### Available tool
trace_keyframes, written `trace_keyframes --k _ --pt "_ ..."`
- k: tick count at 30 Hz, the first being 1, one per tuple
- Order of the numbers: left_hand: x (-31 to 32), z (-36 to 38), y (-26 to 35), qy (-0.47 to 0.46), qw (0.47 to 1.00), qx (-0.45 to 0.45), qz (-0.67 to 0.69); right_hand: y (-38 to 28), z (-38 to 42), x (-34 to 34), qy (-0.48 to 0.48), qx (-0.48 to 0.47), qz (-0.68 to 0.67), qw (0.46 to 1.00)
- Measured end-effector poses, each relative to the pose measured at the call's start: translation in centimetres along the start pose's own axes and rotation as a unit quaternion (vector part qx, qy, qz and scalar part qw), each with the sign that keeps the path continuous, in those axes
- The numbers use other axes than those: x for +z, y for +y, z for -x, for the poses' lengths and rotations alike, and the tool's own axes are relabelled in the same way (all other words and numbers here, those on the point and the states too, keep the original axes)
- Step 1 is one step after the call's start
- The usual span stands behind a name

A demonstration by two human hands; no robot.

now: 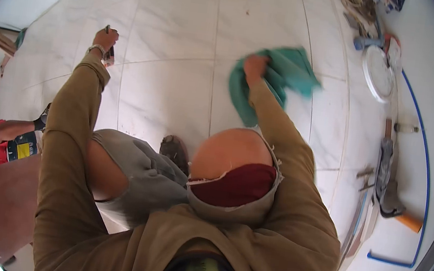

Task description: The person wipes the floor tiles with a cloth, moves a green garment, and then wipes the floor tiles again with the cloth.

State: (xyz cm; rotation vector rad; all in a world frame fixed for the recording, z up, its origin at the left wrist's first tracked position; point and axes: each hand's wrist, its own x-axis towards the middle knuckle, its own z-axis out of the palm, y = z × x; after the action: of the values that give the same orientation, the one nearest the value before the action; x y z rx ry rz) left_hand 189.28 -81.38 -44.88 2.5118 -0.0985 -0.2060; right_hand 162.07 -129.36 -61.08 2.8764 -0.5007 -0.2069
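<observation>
My right hand (254, 66) grips a teal cloth (279, 78) and presses it against the white marble floor tiles (181, 32) ahead of my knees. My left hand (105, 38) reaches out to the left and is closed on a small dark tool (108, 54) whose tip sticks up above my fist, resting on the tiles. Both arms wear tan sleeves. My knees show through torn grey trousers below.
Along the right edge lie a white round plate-like object (377, 73), a blue hose (423, 141), a tool with an orange handle (408, 220) and scattered debris (362, 9). Another person's arm and a red box (10, 148) are at the left, by a brown board (0, 200).
</observation>
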Motion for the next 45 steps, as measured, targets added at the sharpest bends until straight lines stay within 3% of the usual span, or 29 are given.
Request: trace_keyframes --k 1,2,3,4,5,6,7,8,10,12,16,19,20,21,22,23,24,26,28,31,34,36,37,40,43,45 --pt "-0.6 2.1 2.1 0.004 0.999 0.002 0.036 -2.5 -4.8 -1.5 0.026 -0.112 -0.051 0.992" --pt "-0.3 1.4 1.4 0.030 0.998 0.015 0.046 -5.4 -7.7 -3.1 0.033 -0.068 -0.340 0.937" --pt "-0.9 2.8 3.0 0.045 0.997 -0.006 0.066 -8.2 -10.5 -4.8 0.064 -0.041 -0.601 0.795" --pt "-1.0 4.7 5.0 0.054 0.995 -0.026 0.083 -9.4 -11.2 -8.8 0.093 -0.073 -0.583 0.804" --pt "-1.4 4.2 4.1 0.059 0.997 -0.002 0.057 -9.5 -12.1 -12.5 0.071 -0.036 -0.592 0.802" --pt "-1.1 1.8 1.4 0.065 0.998 -0.006 0.000 -8.8 -11.9 -16.2 0.134 0.000 -0.635 0.761" --pt "-0.8 1.0 0.1 0.082 0.997 0.018 -0.005 -7.6 -13.0 -18.3 0.116 -0.010 -0.673 0.730" --pt "-0.6 0.3 -0.9 0.078 0.997 0.011 -0.005 -6.1 -12.9 -20.8 0.136 -0.020 -0.670 0.729" --pt "-0.3 -0.3 -2.3 0.061 0.996 -0.054 -0.022 -2.0 -10.5 -24.3 0.176 -0.035 -0.674 0.716" --pt "0.4 -1.6 -6.6 0.042 0.994 -0.090 0.049 2.8 -6.2 -27.3 0.228 -0.043 -0.680 0.696" --pt "1.3 -2.1 -12.4 0.046 0.980 -0.170 0.096 16.3 4.9 -27.9 0.275 -0.001 -0.675 0.685" --pt "0.8 -3.5 -14.4 -0.011 0.979 -0.202 -0.004 25.9 13.0 -23.3 0.287 0.147 -0.665 0.674" --pt "0.7 -4.3 -14.6 -0.060 0.979 -0.172 -0.094 27.9 16.1 -22.4 0.291 0.194 -0.634 0.690" --pt "1.0 -5.4 -15.7 -0.076 0.973 -0.116 -0.183 29.6 18.7 -19.8 0.301 0.234 -0.547 0.745" --pt "0.6 -3.3 -9.1 -0.163 0.948 -0.086 -0.260 31.4 21.2 -15.2 0.208 0.289 -0.480 0.802" --pt "0.7 -1.9 -5.2 -0.149 0.952 0.010 -0.266 32.7 24.0 -11.5 0.098 0.247 -0.360 0.895" --pt "0.8 -0.7 -2.1 -0.109 0.969 0.062 -0.215 33.7 26.4 -8.3 -0.008 0.195 -0.226 0.954" --pt "-1.6 6.0 13.4 -0.124 0.990 0.021 -0.067 34.7 28.7 -2.3 0.062 0.176 -0.297 0.936" --pt "-4.6 12.9 25.6 -0.099 0.994 0.035 0.038 34.9 27.0 -0.2 0.114 0.150 -0.268 0.945" --pt "-8.6 20.0 34.5 -0.041 0.981 0.125 0.144 33.4 22.6 1.7 0.011 0.151 -0.257 0.954" --pt "-10.5 23.6 37.4 0.115 0.971 0.179 0.111 31.9 17.9 2.3 -0.066 0.195 -0.185 0.961" --pt "-7.8 24.4 38.4 0.163 0.963 0.165 0.135 31.9 15.0 3.4 -0.038 0.193 -0.191 0.962" --pt "-5.8 24.3 38.3 0.138 0.979 0.099 0.111 32.1 13.3 4.0 -0.018 0.185 -0.199 0.962" --pt "-4.5 22.0 42.8 0.096 0.978 0.077 0.167 32.4 8.8 4.5 0.017 0.197 -0.186 0.963" --pt "-4.5 19.4 43.9 0.084 0.984 0.103 0.121 32.8 1.5 3.7 0.013 0.216 -0.173 0.961" --pt "-5.2 17.9 43.8 0.075 0.989 0.069 0.102 33.7 -5.5 3.1 0.020 0.221 -0.161 0.962"
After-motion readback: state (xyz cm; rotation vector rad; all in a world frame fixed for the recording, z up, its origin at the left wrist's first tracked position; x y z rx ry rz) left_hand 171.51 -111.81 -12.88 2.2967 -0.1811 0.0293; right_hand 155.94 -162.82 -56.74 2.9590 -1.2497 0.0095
